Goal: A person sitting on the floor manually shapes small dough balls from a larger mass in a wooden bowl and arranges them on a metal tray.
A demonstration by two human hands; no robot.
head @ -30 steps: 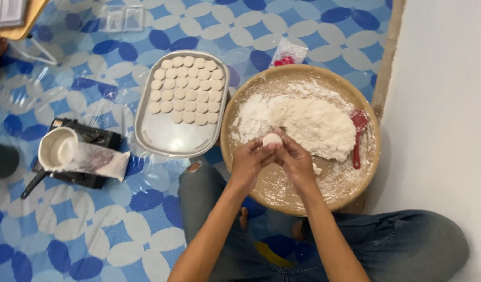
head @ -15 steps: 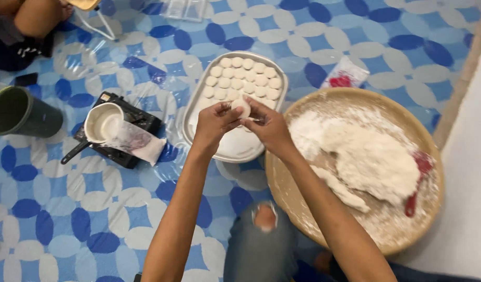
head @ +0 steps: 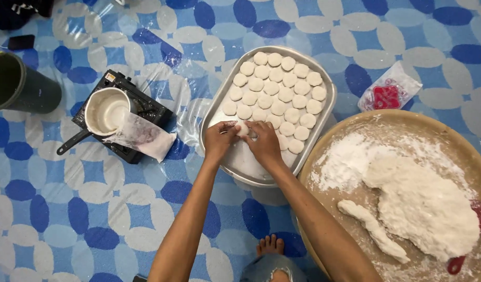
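Note:
A metal tray holds several rows of flat white dough discs. Over its near part my left hand and my right hand meet, fingertips pinching one white dough disc down onto the tray. To the right stands a big round wooden tray dusted with flour, carrying a large white dough mass and a rolled dough strip. A red scraper lies at its right edge.
A small white saucepan sits on a black portable stove with a plastic bag beside it. A dark green cup stands at far left. A red-and-clear packet lies on the blue patterned mat. My foot shows below.
My hands carried a dough piece from the wooden tray left to the metal tray and now press it down there. The camera view has swung left and closer.

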